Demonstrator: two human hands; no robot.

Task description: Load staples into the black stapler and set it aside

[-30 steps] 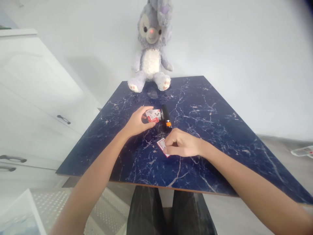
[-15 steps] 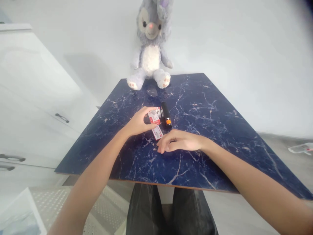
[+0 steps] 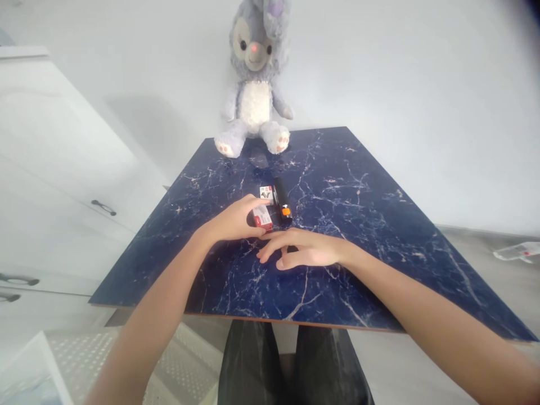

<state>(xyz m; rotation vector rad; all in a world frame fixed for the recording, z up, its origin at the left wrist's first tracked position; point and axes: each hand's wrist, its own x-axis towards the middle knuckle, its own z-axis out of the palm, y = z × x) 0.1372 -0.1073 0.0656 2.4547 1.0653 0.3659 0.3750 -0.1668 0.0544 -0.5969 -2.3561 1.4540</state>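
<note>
My left hand (image 3: 230, 222) is curled around a small red and white box (image 3: 262, 216) on the dark blue marble table (image 3: 358, 225). My right hand (image 3: 301, 250) lies flat on the table just in front of it, fingers stretched out to the left and holding nothing. A black stapler with an orange mark (image 3: 282, 201) lies right behind the box. A second small red and white box (image 3: 265, 192) sits beside the stapler's far end.
A grey plush rabbit (image 3: 254, 79) sits at the table's far edge against the white wall. White cabinets with dark handles (image 3: 103, 207) stand to the left. My dark trousers (image 3: 295, 365) show below the near table edge. Some packaging (image 3: 517, 251) lies on the floor at right.
My right hand let go of the small card it pinched, slid left and flattened on the table. My left hand lowered the box toward the table beside the stapler.
</note>
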